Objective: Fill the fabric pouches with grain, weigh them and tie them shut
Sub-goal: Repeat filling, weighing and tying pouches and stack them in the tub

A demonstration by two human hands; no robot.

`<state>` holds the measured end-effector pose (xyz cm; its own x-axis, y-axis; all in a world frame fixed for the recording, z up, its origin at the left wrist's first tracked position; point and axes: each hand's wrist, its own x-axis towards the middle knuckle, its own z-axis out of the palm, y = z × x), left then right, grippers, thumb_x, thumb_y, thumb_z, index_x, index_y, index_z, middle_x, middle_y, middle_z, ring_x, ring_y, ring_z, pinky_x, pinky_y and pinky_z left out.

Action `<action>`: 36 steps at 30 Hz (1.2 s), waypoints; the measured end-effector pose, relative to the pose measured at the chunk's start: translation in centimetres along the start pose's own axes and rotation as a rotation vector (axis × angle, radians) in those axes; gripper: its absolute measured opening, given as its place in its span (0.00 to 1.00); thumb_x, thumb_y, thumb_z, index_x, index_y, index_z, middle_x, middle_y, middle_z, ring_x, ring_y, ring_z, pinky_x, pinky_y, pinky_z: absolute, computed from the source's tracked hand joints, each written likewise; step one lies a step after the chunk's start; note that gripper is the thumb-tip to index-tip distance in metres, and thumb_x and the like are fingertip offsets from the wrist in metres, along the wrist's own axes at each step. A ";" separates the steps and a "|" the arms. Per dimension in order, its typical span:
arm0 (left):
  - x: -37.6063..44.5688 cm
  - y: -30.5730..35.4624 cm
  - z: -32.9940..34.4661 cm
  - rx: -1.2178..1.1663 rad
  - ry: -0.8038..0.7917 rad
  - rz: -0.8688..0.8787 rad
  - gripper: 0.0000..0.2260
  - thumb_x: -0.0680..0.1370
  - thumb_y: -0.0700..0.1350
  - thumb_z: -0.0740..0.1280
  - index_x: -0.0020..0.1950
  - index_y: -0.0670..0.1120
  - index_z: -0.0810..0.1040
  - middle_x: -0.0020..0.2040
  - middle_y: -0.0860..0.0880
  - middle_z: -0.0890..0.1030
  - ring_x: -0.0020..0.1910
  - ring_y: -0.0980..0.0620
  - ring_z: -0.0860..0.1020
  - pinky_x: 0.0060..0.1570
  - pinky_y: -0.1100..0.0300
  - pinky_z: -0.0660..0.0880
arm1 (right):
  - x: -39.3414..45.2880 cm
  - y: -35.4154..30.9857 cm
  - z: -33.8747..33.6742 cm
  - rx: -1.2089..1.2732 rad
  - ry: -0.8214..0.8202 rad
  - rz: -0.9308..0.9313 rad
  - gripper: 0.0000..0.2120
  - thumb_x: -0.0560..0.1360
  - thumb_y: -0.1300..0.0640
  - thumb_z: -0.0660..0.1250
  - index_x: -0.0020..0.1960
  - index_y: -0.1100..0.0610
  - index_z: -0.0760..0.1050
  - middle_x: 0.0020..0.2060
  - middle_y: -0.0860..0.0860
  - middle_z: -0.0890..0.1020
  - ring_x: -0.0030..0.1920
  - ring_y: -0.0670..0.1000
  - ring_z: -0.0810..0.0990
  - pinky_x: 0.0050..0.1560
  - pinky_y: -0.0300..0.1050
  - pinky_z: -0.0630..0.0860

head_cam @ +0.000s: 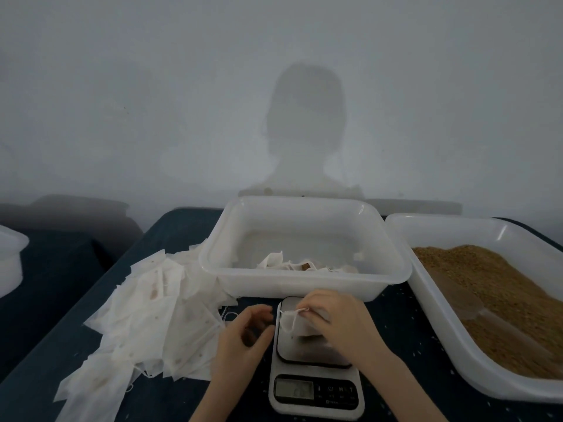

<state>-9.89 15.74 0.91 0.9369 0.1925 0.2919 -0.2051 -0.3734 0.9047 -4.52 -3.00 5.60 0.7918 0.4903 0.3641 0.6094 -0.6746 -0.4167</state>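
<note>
Right hand (338, 322) grip pinching filled pouch (300, 325) by its drawstring over scale (313, 354), likely weighing before tying; left hand (243, 339) beside scale, released, loosely curled.

We see a scale (315, 360) at the near middle of the bench (405, 336), a pouch (297, 325) on it. Behind it stands a tub (304, 281) holding pouches. Empty pouches (146, 315) lie piled left; a tray (438, 324) of grain (502, 287) sits right.
</note>
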 end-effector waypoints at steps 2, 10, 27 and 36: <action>0.8 2.3 0.2 0.084 -0.036 0.143 0.21 0.71 0.44 0.74 0.59 0.62 0.75 0.52 0.63 0.78 0.46 0.61 0.76 0.45 0.67 0.74 | 0.8 0.1 -0.6 0.106 0.033 0.038 0.07 0.76 0.52 0.68 0.51 0.47 0.84 0.46 0.43 0.85 0.47 0.41 0.80 0.51 0.37 0.75; 10.3 9.9 -0.7 0.434 -0.099 0.253 0.12 0.74 0.47 0.70 0.57 0.55 0.79 0.42 0.58 0.77 0.41 0.59 0.75 0.38 0.70 0.66 | 7.4 -0.1 -5.6 0.147 0.186 0.047 0.08 0.78 0.55 0.67 0.53 0.51 0.84 0.37 0.42 0.83 0.35 0.36 0.76 0.39 0.29 0.70; 16.7 4.3 -3.5 1.149 -0.587 -0.151 0.14 0.81 0.47 0.60 0.62 0.45 0.78 0.61 0.44 0.78 0.60 0.45 0.75 0.56 0.56 0.70 | 13.5 0.0 1.5 -0.072 -0.280 0.127 0.15 0.80 0.50 0.61 0.64 0.50 0.78 0.60 0.51 0.81 0.59 0.52 0.79 0.59 0.45 0.73; 12.2 4.5 -8.9 0.714 -0.399 -0.052 0.13 0.81 0.49 0.60 0.61 0.49 0.79 0.56 0.57 0.79 0.56 0.58 0.75 0.57 0.64 0.68 | 7.0 -2.4 -0.5 0.071 -0.149 0.083 0.11 0.79 0.51 0.63 0.57 0.47 0.81 0.55 0.42 0.83 0.56 0.44 0.79 0.59 0.42 0.73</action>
<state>-1.91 24.47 11.33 0.9981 -0.0614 0.0012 -0.0551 -0.8866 0.4593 -0.46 1.74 9.57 0.8339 0.5141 0.2007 0.5384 -0.6782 -0.5002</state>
